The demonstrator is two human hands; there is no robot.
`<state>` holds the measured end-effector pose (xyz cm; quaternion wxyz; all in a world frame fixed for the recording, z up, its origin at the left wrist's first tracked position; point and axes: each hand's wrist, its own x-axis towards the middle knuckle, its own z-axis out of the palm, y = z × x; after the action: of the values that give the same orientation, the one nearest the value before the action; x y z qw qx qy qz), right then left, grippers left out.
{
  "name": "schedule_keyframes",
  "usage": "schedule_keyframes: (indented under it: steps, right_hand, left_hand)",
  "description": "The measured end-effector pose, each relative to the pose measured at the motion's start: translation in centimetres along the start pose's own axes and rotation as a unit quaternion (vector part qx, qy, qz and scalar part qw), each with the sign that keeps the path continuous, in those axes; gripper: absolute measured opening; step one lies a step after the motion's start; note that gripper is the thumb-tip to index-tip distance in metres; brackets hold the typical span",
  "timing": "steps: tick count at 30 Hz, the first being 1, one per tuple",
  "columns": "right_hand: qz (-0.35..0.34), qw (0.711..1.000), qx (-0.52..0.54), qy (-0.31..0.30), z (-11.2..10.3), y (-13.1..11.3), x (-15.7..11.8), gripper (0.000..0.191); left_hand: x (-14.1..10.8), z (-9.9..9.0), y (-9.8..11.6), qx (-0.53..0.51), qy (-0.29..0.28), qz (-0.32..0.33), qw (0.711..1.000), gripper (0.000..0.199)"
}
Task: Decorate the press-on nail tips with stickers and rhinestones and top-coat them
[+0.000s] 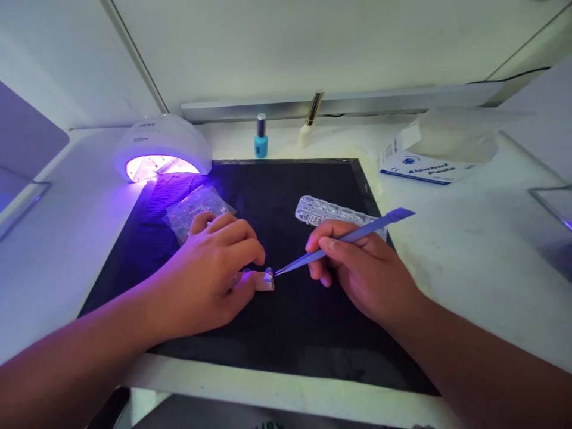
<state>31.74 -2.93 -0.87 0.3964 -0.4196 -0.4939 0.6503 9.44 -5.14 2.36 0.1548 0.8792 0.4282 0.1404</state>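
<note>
- The tweezers [369, 229] are grasped in the grip of the right hand [361, 265], between thumb and fingers; the short strip [263, 283] is grasped by the left hand [214, 268], its left part being covered by the thumb.
- The strip is set near the middle of the black mat [304, 339] on the desk [451, 250]; a small clear nail tip [269, 275] is carried at its right end.
- Fine tweezer work at that nail tip is judged to be in hand; whether it is touched by the tweezer points cannot quite be told at this size.
- A steady strip and a light, exact touch are judged to be called for.
- The strip's long axis is laid left to right, its bare end pointed right; the tweezers are slanted, points toward the left and slightly near, tail toward the far right.
- The clear compartment case [325, 208] is placed beyond the right hand; the plastic bag [190, 213], beyond the left.
</note>
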Motion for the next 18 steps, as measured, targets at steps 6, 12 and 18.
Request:
schedule_keyframes:
  steps: [6, 12, 18]
  right_hand:
    - [-0.002, 1.000, 0.021, -0.002, -0.08, 0.15, -0.08, 0.013]
    - [0.001, 1.000, 0.010, 0.007, -0.11, 0.32, -0.06, 0.013]
    - [0.011, 1.000, -0.001, 0.004, -0.10, 0.24, -0.11, 0.016]
  left_hand:
    - [-0.09, 0.13, 0.21, 0.005, -0.008, -0.002, 1.000, 0.009]
    - [-0.22, 0.31, 0.51, 0.001, -0.015, -0.003, 1.000, 0.006]
    - [-0.22, 0.66, 0.77, 0.002, -0.016, -0.005, 1.000, 0.018]
